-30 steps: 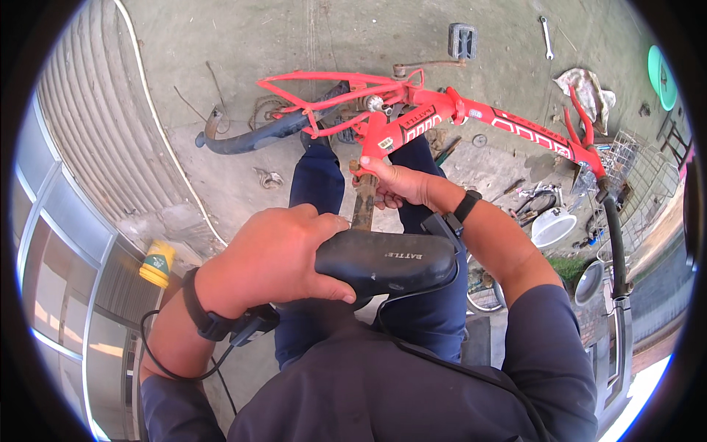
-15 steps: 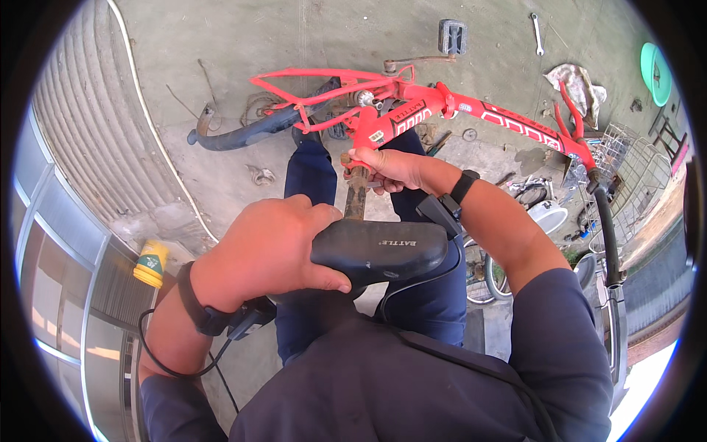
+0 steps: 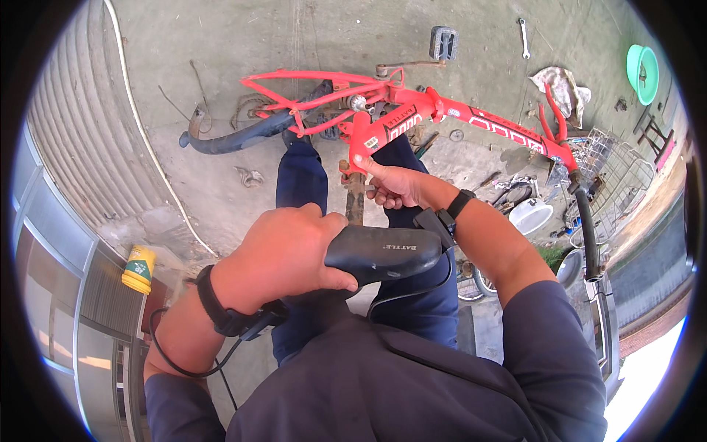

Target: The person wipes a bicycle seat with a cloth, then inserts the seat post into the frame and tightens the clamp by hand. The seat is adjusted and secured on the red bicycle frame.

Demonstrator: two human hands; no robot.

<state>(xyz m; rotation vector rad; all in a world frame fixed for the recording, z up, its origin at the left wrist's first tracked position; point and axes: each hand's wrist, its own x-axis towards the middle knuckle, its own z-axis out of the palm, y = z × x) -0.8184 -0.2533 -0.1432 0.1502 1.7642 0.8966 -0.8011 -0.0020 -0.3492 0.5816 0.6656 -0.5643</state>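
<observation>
One black bicycle saddle sat under my left hand, fingers and thumb wrapped round its rear and pressed onto it, as they had been a second before. My right hand had crept up the rusty seat post below the saddle's nose until its pinched fingertips met the clamp of the one red bicycle frame; I judged the post was entering the frame. Beyond the frame from the saddle lay one pedal, one spanner, one rag and one green bowl; left of the saddle stood one yellow can.
</observation>
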